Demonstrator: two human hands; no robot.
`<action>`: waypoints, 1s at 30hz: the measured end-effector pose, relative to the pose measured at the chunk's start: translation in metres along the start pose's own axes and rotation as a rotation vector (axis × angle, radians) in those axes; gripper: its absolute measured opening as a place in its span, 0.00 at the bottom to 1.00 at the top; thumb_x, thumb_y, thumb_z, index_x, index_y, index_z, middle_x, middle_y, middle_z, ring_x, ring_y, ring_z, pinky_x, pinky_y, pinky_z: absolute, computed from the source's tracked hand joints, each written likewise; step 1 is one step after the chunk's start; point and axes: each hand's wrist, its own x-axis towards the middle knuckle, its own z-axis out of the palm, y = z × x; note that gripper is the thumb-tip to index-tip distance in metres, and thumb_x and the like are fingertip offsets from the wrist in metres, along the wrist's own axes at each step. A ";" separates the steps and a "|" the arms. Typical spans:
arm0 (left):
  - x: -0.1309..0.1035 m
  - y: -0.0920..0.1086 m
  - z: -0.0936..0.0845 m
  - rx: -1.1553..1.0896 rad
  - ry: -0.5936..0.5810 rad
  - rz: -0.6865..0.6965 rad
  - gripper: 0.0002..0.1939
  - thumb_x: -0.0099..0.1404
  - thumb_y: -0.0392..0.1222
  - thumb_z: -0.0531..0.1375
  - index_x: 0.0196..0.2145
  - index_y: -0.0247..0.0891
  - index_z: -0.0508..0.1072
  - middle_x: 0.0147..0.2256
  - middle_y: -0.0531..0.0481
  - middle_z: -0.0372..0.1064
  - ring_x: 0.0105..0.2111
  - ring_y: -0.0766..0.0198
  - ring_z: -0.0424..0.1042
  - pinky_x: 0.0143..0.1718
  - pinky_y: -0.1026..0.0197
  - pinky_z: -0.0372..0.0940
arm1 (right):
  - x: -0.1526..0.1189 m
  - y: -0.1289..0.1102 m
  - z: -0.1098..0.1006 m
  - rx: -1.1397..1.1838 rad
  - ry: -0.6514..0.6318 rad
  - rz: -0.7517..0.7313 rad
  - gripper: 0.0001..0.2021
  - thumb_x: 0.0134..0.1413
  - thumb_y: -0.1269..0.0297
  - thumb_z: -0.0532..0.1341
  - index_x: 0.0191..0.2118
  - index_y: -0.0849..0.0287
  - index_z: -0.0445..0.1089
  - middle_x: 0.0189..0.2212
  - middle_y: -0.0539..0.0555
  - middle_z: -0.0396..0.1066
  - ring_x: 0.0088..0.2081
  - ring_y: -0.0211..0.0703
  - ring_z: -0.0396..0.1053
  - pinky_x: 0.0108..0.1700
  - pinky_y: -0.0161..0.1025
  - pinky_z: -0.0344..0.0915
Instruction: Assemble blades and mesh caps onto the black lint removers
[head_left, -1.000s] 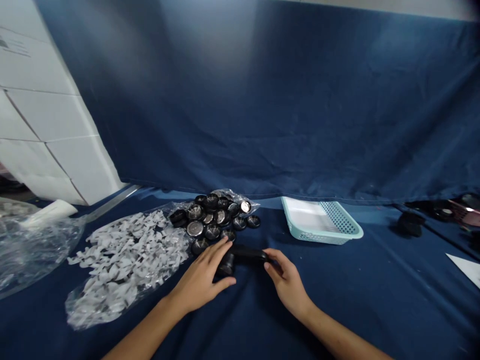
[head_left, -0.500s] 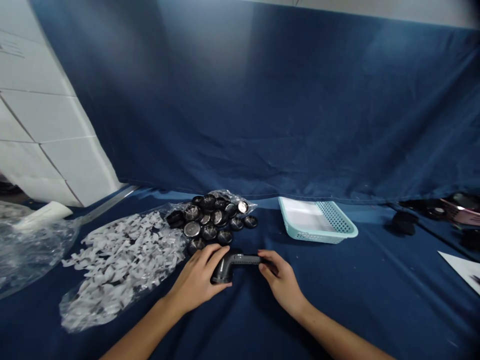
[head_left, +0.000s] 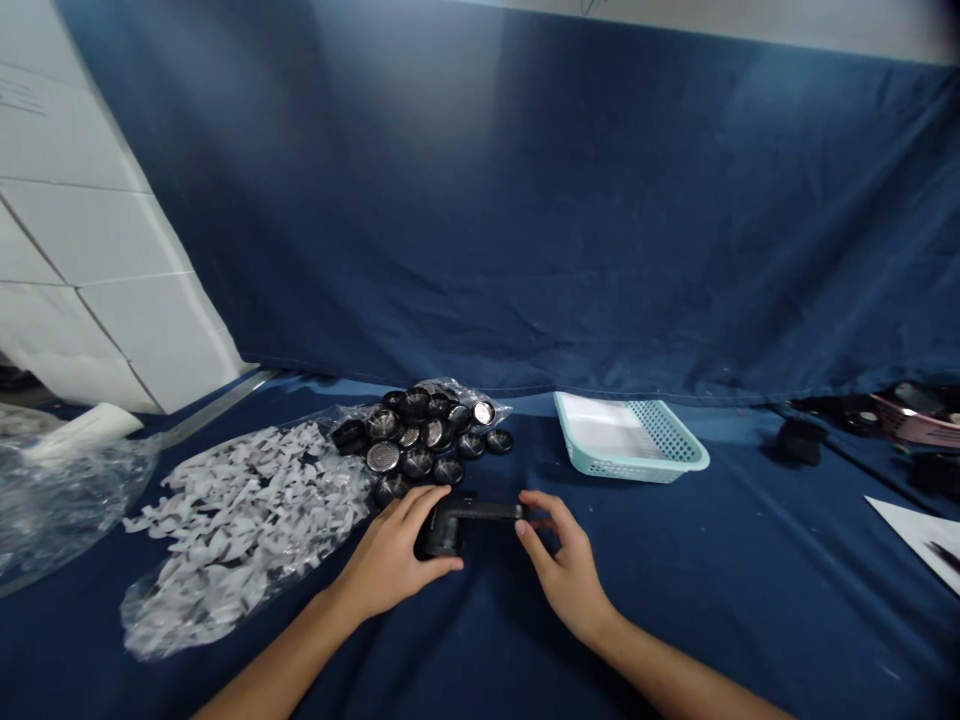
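A black handheld device point(head_left: 472, 511), shaped like a fabric shaver, lies across in front of me. It has a wide round head at the left and a straight handle at the right. My left hand point(head_left: 401, 545) is closed round the head, fingers on top and thumb on the near side. With thumb and fingertips my right hand point(head_left: 566, 565) pinches the handle's free end. Just beyond my left hand lies a pile of round black caps point(head_left: 416, 463), several with silver mesh faces.
A clear bag of small whitish plastic pieces point(head_left: 247, 520) spreads at the left. A light blue basket point(head_left: 637, 467) with white sheets inside stands right of the caps. White boxes point(head_left: 150, 290) are stacked far left. Paper with a pen point(head_left: 919, 535) lies far right.
The device has been turned about its handle, so a plainer side of it faces me. Both hands stay on it, with the right fingers shifted slightly at the handle end.
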 end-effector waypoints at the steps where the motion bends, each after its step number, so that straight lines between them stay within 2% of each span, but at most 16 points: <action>1: -0.001 0.000 0.001 0.000 0.007 -0.001 0.39 0.54 0.50 0.67 0.60 0.45 0.57 0.55 0.43 0.64 0.52 0.49 0.69 0.51 0.49 0.67 | 0.000 0.000 0.000 0.019 -0.004 0.019 0.17 0.59 0.56 0.59 0.52 0.55 0.68 0.50 0.58 0.69 0.49 0.49 0.68 0.49 0.43 0.67; 3: -0.002 -0.002 0.002 0.007 0.020 -0.009 0.40 0.54 0.50 0.67 0.61 0.45 0.56 0.56 0.42 0.64 0.53 0.49 0.68 0.52 0.48 0.67 | 0.000 0.001 0.002 0.073 -0.035 0.092 0.19 0.59 0.54 0.59 0.54 0.55 0.67 0.50 0.58 0.69 0.49 0.49 0.69 0.48 0.43 0.68; 7: -0.003 -0.003 0.003 0.044 0.037 0.000 0.40 0.55 0.50 0.67 0.62 0.43 0.56 0.56 0.42 0.63 0.54 0.48 0.67 0.52 0.47 0.67 | 0.002 0.005 0.003 0.205 -0.127 0.218 0.22 0.59 0.51 0.59 0.54 0.57 0.65 0.43 0.57 0.73 0.45 0.50 0.72 0.47 0.45 0.69; 13: -0.003 -0.001 0.003 0.079 0.118 0.077 0.38 0.58 0.50 0.65 0.62 0.42 0.57 0.56 0.42 0.63 0.54 0.49 0.67 0.53 0.48 0.67 | 0.003 0.004 0.000 0.289 -0.129 0.266 0.23 0.54 0.51 0.63 0.53 0.56 0.68 0.39 0.55 0.73 0.44 0.51 0.72 0.47 0.48 0.70; 18: -0.003 -0.002 0.004 0.118 0.130 0.116 0.36 0.60 0.49 0.64 0.62 0.40 0.56 0.56 0.41 0.62 0.54 0.50 0.67 0.54 0.48 0.66 | 0.004 0.000 -0.002 0.310 -0.123 0.261 0.21 0.55 0.51 0.62 0.51 0.58 0.70 0.35 0.54 0.74 0.41 0.50 0.73 0.49 0.48 0.68; 23: -0.003 0.001 0.002 0.184 0.188 0.237 0.32 0.63 0.44 0.62 0.61 0.39 0.58 0.55 0.39 0.63 0.51 0.50 0.69 0.51 0.49 0.67 | 0.006 -0.002 -0.002 0.316 -0.096 0.255 0.20 0.53 0.52 0.64 0.48 0.58 0.73 0.42 0.58 0.75 0.43 0.52 0.73 0.50 0.51 0.68; 27: -0.005 0.002 0.002 0.225 0.210 0.270 0.30 0.63 0.39 0.60 0.62 0.40 0.58 0.55 0.40 0.64 0.51 0.49 0.69 0.48 0.49 0.68 | 0.006 -0.004 -0.002 0.323 -0.065 0.238 0.18 0.51 0.52 0.64 0.45 0.56 0.75 0.49 0.58 0.73 0.49 0.55 0.71 0.53 0.51 0.67; 30: -0.006 0.000 0.004 0.247 0.220 0.296 0.32 0.62 0.35 0.59 0.62 0.42 0.57 0.56 0.40 0.64 0.50 0.50 0.70 0.48 0.49 0.68 | 0.006 -0.005 -0.001 0.324 -0.051 0.224 0.17 0.49 0.53 0.65 0.43 0.55 0.76 0.49 0.58 0.73 0.51 0.56 0.70 0.53 0.52 0.67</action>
